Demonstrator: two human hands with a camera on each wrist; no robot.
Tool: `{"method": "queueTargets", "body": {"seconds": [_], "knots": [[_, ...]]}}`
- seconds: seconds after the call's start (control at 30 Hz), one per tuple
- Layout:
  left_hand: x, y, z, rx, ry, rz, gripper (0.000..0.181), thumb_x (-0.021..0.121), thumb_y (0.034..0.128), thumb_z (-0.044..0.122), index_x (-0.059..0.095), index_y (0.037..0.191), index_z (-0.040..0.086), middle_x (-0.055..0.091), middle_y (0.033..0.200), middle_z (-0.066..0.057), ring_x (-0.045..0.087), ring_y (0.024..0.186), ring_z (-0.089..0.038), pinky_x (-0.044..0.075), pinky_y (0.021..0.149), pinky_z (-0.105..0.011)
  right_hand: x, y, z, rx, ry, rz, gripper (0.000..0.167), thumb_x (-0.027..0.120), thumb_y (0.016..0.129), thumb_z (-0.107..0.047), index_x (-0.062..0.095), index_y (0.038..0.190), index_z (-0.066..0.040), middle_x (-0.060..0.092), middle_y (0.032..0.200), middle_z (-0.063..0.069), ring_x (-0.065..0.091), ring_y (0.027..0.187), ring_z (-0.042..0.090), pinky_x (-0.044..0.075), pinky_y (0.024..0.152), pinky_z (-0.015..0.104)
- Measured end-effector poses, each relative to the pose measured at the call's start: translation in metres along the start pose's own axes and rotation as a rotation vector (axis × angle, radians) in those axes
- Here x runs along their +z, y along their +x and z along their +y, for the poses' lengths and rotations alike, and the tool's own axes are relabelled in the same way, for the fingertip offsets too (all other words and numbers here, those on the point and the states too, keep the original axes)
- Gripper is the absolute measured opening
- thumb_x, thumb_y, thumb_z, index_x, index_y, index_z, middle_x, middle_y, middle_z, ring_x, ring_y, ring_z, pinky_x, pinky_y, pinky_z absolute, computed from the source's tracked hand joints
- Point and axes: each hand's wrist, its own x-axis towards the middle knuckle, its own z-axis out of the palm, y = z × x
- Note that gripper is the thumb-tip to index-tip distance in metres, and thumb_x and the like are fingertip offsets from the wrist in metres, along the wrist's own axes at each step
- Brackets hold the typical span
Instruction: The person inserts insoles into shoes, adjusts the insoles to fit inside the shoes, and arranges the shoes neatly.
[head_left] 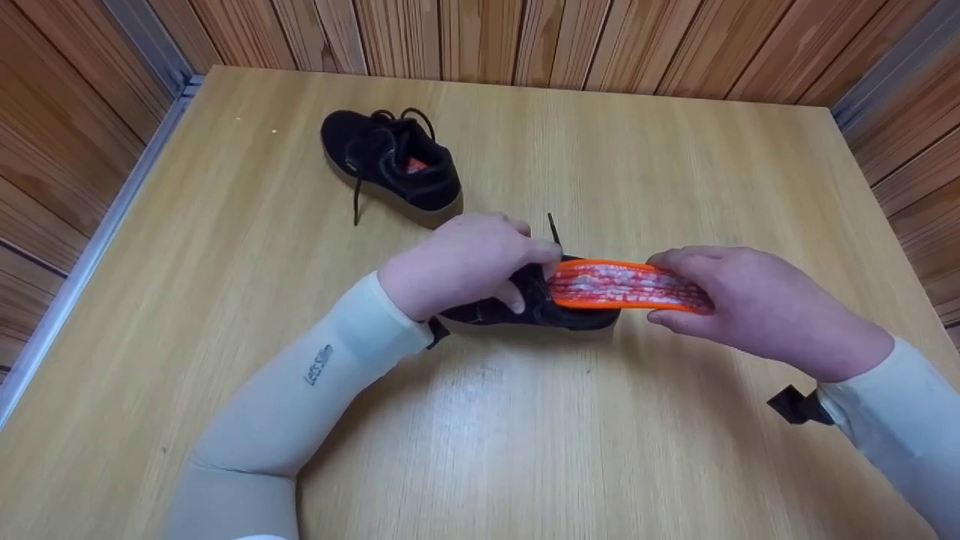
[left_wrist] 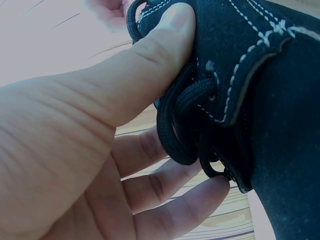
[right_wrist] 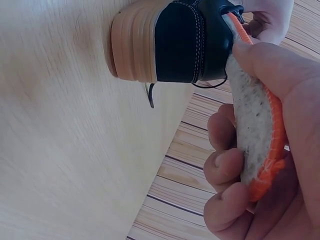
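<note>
A red-and-white patterned insole (head_left: 600,285) with an orange stitched edge sticks out of the opening of a black lace-up shoe (head_left: 495,311). My right hand (head_left: 750,300) grips its outer end; the right wrist view shows the pale underside of the insole (right_wrist: 252,117) between thumb and curled fingers. The insole's front part is hidden inside the shoe. My left hand (head_left: 472,262) holds the shoe around its lacing, and in the left wrist view the thumb (left_wrist: 165,40) lies on the black upper (left_wrist: 280,100) beside the lace (left_wrist: 172,125).
A second black shoe (head_left: 390,165) stands behind and to the left, with something red inside it and its laces loose. Both shoes are on a light wooden table (head_left: 465,450). Wood-panelled walls (head_left: 480,37) border it at the back and sides.
</note>
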Motion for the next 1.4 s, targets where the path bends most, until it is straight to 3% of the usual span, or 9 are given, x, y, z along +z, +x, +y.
{"method": "queueTargets", "body": {"seconds": [0.47,1.13,1.4], "knots": [[0.002,-0.001,-0.001,0.013,-0.001,0.012,0.054,0.090,0.0874,0.042,0.068,0.136,0.033,0.073,0.122,-0.002,0.070,0.111,-0.026,0.058,0.096,-0.047,0.006,0.002,-0.001,0.028,0.016,-0.039,0.070,0.087,0.093,-0.042,0.063,0.150,-0.010,0.075,0.139,0.016,0.075,0.116,0.033,0.061,0.100,0.060],[0.002,0.000,-0.001,0.011,0.003,0.006,0.054,0.090,0.0876,0.042,0.068,0.136,0.033,0.073,0.122,-0.002,0.069,0.111,-0.027,0.058,0.095,-0.047,0.003,-0.011,0.008,0.063,0.039,-0.011,0.072,0.087,0.093,-0.049,0.063,0.152,-0.015,0.072,0.144,0.013,0.071,0.124,0.034,0.059,0.102,0.061],[0.001,0.001,-0.001,0.016,0.000,0.003,0.053,0.089,0.0879,0.041,0.068,0.135,0.033,0.074,0.122,-0.003,0.069,0.112,-0.027,0.058,0.096,-0.048,0.003,-0.007,0.005,0.020,0.042,0.036,0.063,0.082,0.097,-0.050,0.065,0.147,-0.017,0.075,0.135,0.008,0.072,0.111,0.026,0.061,0.095,0.057]]}}
